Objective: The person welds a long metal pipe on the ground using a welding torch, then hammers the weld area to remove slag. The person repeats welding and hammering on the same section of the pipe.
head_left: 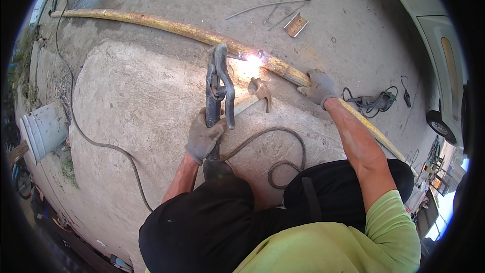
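Observation:
My gloved left hand [205, 134] is wrapped round a black welding electrode holder [220, 86], held upright in the middle of the view. Beyond its jaws a bright arc [254, 61] glows on a long, rusty yellow pipe [166, 24] lying across the ground; the glare hides the spot and the rod's tip. My gloved right hand [317, 87] grips the same pipe to the right of the arc. Below the arc a hammer [262, 92] lies on the concrete slab, its pale handle partly behind the holder. A cable loops from the holder over the slab.
An angle grinder [379, 101] with its cord lies right of my right hand, near a parked vehicle [441, 65]. Thin rods [268, 5] and a short metal channel [296, 25] lie above the pipe. A white bucket [45, 130] and a long cable [103, 144] are at the left.

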A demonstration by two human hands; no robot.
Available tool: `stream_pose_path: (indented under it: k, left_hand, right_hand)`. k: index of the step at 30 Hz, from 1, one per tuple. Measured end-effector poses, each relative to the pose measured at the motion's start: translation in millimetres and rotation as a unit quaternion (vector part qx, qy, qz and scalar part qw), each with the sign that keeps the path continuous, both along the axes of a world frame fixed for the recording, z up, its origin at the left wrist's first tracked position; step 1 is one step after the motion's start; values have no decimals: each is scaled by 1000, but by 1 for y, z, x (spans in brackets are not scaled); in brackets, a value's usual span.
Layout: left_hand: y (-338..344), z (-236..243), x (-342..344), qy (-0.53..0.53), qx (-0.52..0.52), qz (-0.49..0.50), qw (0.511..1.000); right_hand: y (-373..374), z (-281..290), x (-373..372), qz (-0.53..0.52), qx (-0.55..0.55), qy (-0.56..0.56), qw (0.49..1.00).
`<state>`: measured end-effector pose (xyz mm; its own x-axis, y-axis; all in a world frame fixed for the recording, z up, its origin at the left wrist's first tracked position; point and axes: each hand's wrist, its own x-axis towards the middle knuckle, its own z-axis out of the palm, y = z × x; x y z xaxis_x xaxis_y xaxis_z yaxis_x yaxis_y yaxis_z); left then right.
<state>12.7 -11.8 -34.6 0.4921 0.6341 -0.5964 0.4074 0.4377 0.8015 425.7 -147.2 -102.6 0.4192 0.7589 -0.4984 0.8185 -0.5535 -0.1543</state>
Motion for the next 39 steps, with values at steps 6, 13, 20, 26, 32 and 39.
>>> stream_pose_path:
  k: [6,13,20,26,32,39]
  left_hand:
    - [1,-3,0,2,11,1,1000]
    - [1,-18,-6,8,61,-21,998]
    - [3,-6,-3,-9,-10,2,1000]
    - [6,-8,0,-20,12,-6,1000]
    - [9,-9,4,-30,8,-1,1000]
    - [9,-15,1,-1,76,-3,997]
  right_hand:
    - [0,0,-1,2,-6,-7,1000]
    - [4,8,-4,-5,-4,-1,1000]
    - [-1,1,-1,-6,24,2,1000]
    - [0,1,0,-3,21,4,1000]
    - [0,2,0,5,25,5,1000]
    - [-4,-5,3,-1,37,6,999]
